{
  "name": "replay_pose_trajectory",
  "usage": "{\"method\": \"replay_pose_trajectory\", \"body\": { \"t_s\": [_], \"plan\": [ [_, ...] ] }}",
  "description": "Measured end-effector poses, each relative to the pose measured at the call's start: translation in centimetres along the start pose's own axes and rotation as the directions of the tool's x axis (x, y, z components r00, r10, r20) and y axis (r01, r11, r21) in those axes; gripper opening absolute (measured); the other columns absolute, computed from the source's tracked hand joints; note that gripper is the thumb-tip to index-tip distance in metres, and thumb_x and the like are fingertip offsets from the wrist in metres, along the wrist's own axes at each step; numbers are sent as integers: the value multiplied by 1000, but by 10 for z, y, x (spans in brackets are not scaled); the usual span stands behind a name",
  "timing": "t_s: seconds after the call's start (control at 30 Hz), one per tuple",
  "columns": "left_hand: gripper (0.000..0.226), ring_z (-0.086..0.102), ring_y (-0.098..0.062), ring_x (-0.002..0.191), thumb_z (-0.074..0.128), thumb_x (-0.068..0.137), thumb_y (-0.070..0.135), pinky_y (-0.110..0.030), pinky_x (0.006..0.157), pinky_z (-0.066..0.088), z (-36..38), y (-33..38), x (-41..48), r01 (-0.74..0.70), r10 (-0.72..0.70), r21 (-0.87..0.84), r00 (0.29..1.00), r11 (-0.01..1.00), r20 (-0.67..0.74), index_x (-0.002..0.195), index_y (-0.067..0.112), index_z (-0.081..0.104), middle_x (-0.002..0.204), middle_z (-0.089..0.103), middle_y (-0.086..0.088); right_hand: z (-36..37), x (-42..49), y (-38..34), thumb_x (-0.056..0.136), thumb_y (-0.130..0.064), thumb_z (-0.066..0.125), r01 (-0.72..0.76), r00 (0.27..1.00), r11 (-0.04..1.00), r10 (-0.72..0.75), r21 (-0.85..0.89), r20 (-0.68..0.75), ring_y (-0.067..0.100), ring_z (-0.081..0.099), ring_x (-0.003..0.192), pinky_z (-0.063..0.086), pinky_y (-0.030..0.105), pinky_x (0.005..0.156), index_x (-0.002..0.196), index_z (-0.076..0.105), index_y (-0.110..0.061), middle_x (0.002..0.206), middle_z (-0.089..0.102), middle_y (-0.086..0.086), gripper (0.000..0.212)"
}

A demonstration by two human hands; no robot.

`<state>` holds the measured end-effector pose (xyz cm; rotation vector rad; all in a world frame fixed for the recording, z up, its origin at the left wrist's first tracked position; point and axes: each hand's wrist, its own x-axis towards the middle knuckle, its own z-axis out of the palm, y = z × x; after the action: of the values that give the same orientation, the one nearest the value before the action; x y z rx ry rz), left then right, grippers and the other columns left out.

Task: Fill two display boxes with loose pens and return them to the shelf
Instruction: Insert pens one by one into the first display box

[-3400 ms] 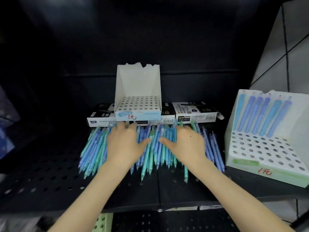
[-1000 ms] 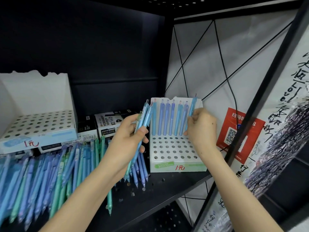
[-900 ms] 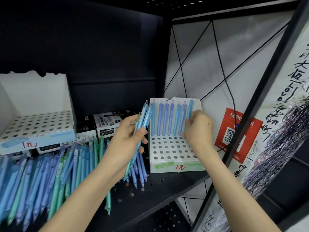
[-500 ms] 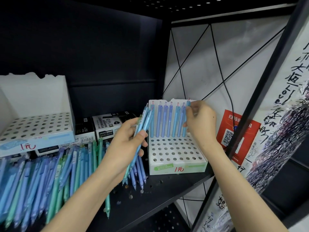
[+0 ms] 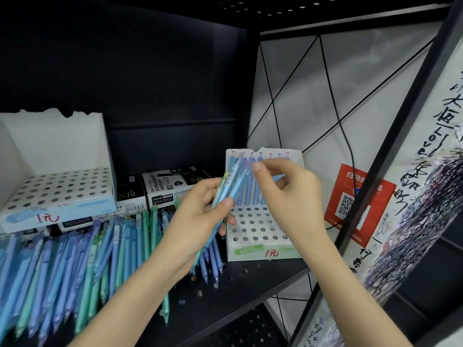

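Your left hand (image 5: 198, 221) grips a pen bundle (image 5: 234, 179) tips-down as stock beside the display box (image 5: 260, 251). Right hand (image 5: 293, 196) poised at its tops; grip blurred, cannot tell.

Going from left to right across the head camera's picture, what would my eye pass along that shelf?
Empty white display box → permanent marker box → left hand gripping a bundle of pens → right hand → red QR code sticker.
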<state>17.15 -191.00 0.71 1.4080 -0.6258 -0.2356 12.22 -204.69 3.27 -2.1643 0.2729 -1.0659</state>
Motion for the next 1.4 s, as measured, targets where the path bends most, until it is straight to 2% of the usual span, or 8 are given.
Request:
{"method": "replay_pose_trajectory", "body": {
  "t_s": [0.13, 0.27, 0.33, 0.4, 0.47, 0.6, 1.13, 1.4],
  "plan": [
    [27, 63, -15, 67, 53, 90, 8, -26, 55, 50, 2, 0, -2, 1, 0, -1, 999, 1000, 41, 115, 17, 55, 96, 65, 0, 1, -5, -8, 84, -24, 67, -247, 957, 932, 192, 266, 216, 2, 57, 59, 47, 22, 57, 91, 65, -19, 78, 67, -6, 9],
    [23, 64, -12, 67, 50, 93, 8, -23, 53, 50, 0, -1, -1, 54, -54, -19, 998, 998, -13, 112, 20, 56, 95, 64, -5, -26, 6, -5, 86, -10, 63, -263, 961, 816, 266, 515, 69, 10, 55, 54, 42, 19, 44, 93, 66, -6, 76, 68, 5, 9],
    [21, 61, -8, 62, 47, 95, 9, -18, 47, 45, -1, -2, 1, 89, -90, -15, 993, 996, -70, 111, 21, 56, 89, 62, -5, -39, 16, 3, 87, -13, 63, -136, 962, 886, 226, 442, -156, 11, 56, 55, 44, 18, 46, 93, 65, -6, 77, 68, 8, 10],
    [20, 57, -5, 56, 43, 98, 12, -15, 43, 37, -1, -3, 3, 123, -125, -20, 986, 992, -114, 112, 18, 56, 85, 60, -3, -43, 24, 13, 87, -20, 63, -59, 938, 977, 125, 207, -323, 13, 60, 60, 53, 30, 59, 94, 65, -12, 76, 66, 2, 10],
    [21, 51, -4, 52, 38, 100, 14, -14, 41, 32, -1, -4, 4, 153, -156, -34, 978, 988, -135, 109, 14, 56, 81, 60, -3, -41, 27, 20, 88, -24, 61, -43, 926, 998, 25, -38, -377, 13, 61, 64, 53, 39, 72, 97, 65, -14, 76, 64, -8, 14],
    [23, 45, -1, 45, 37, 100, 14, -12, 38, 32, -2, -6, 4, 183, -189, -53, 974, 982, -127, 107, 7, 57, 76, 59, -5, -28, 28, 32, 91, -23, 56, -7, 930, 946, -113, -324, -350, 18, 62, 72, 38, 27, 65, 104, 64, -11, 88, 69, -1, 20],
    [18, 48, -4, 54, 48, 95, 7, -14, 47, 40, -7, -5, 3, 144, -146, -30, 983, 989, -112, 104, 14, 61, 74, 51, -4, -23, 45, 51, 90, -20, 56, -99, 946, 973, 26, -211, -325, 14, 61, 82, 51, 35, 75, 108, 63, -7, 96, 69, 6, 23],
    [17, 51, -9, 57, 52, 92, 7, -17, 51, 45, -7, -2, 2, 145, -146, -16, 985, 989, -90, 101, 15, 64, 74, 59, -2, -14, 45, 60, 90, -22, 57, -148, 969, 910, 54, -387, -243, 23, 59, 74, 31, 25, 62, 93, 66, -14, 85, 65, 4, 13]
  ]
}}
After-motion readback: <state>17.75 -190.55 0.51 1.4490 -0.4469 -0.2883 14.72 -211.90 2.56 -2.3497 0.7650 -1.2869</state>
